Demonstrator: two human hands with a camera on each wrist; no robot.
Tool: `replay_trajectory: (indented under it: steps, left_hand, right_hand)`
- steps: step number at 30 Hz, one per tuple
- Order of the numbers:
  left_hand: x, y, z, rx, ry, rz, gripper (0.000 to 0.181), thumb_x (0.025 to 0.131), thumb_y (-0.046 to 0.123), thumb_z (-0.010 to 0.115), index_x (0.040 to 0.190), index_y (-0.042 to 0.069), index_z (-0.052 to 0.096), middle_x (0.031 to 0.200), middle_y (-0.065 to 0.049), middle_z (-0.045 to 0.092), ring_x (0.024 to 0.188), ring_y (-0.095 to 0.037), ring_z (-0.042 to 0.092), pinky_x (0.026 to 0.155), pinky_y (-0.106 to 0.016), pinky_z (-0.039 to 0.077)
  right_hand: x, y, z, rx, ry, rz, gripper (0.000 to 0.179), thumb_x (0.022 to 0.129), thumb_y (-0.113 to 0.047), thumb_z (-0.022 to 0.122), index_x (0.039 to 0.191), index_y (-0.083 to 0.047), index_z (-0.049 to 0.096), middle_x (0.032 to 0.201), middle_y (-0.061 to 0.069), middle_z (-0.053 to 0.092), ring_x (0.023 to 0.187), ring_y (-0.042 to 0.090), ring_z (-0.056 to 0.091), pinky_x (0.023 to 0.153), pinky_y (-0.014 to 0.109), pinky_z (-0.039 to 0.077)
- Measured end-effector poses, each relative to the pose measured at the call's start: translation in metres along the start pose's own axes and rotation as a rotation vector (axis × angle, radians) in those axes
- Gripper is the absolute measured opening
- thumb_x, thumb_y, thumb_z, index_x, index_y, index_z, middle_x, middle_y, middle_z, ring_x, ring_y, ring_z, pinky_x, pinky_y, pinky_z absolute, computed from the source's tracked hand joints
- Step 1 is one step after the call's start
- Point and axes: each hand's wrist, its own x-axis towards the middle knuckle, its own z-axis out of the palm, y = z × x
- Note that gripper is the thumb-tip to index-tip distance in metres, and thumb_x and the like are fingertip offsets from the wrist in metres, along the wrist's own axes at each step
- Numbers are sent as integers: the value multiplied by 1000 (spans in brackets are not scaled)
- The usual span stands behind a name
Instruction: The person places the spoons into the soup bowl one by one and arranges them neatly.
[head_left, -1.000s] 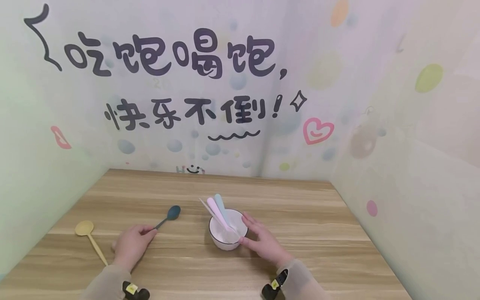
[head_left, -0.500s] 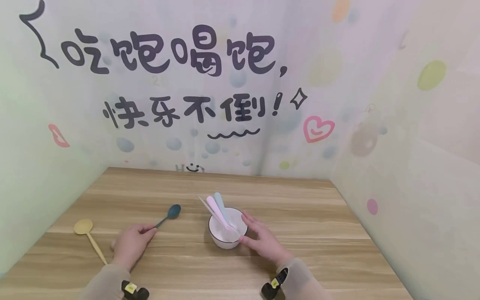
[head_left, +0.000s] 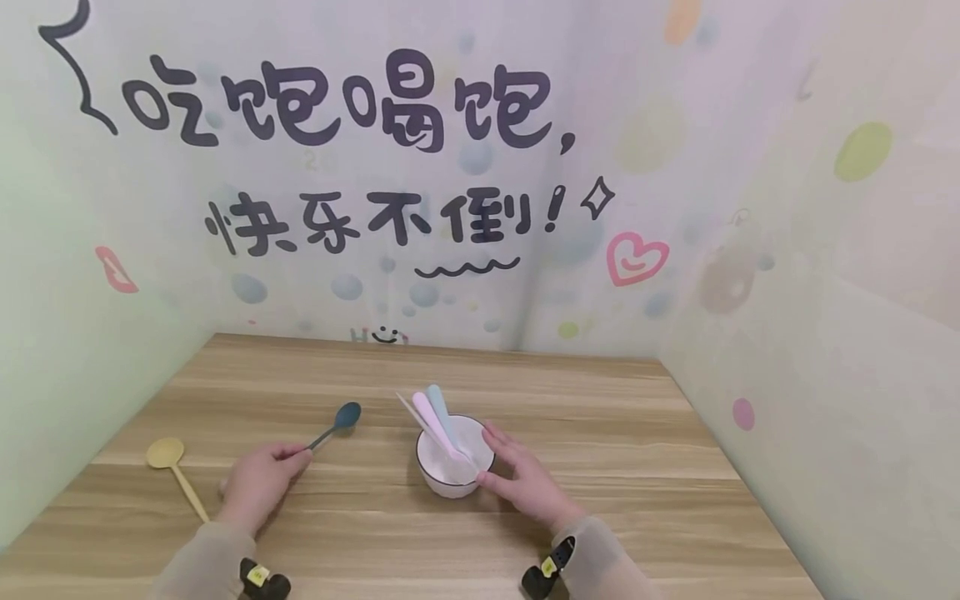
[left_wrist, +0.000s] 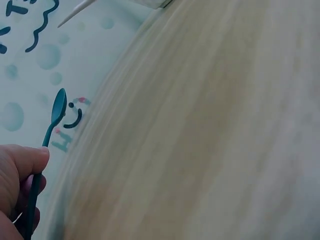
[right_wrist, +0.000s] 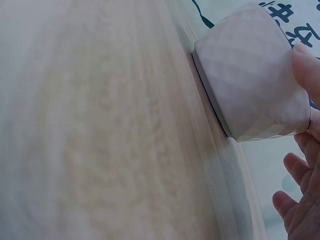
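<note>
My left hand [head_left: 258, 483] pinches the handle of a dark teal spoon [head_left: 347, 416] between thumb and fingers. In the left wrist view the spoon's bowl points up in front of the wall. To its right stands a white bowl [head_left: 438, 483] with a dark rim and faceted sides. Leaning in it are a pink-handled utensil [head_left: 429, 417], a light blue-handled one [head_left: 438, 404] and a thin pale stick [head_left: 411, 410]; their lower ends overlap inside. My right hand [head_left: 528, 483] touches the bowl's right side at the rim, thumb in front, fingers spread.
A yellow ladle [head_left: 167, 454] lies on the wooden table [head_left: 600, 433] at the left, its handle end hidden by my left sleeve. Walls close in the table at the back and both sides; the back wall [head_left: 480, 317] carries large dark lettering.
My left hand has shifted slightly left and raised the teal spoon a little. The right hand and the bowl stay in place.
</note>
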Motion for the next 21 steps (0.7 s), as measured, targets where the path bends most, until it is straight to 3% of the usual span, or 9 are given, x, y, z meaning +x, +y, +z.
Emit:
replay_trajectory:
  steps: [12,21]
  left_hand:
    - [-1,15,-14,85,-7,64,41,91,49,59,110,15,71,115,-13,67,111,-39,55,83,-54,26]
    - [-2,28,-27,99,-29,121,42,92,47,58,109,11,71,114,-16,66,109,-41,56,83,-55,25]
  right_hand:
    - [0,-1,-1,-9,-6,8,70,91,-34,65,149,-8,34,158,4,23,143,37,17,111,57,16]
    - [-1,-2,-1,-3,3,-6,70,91,-33,66,148,-7,35,157,5,24,143,38,18,110,58,17]
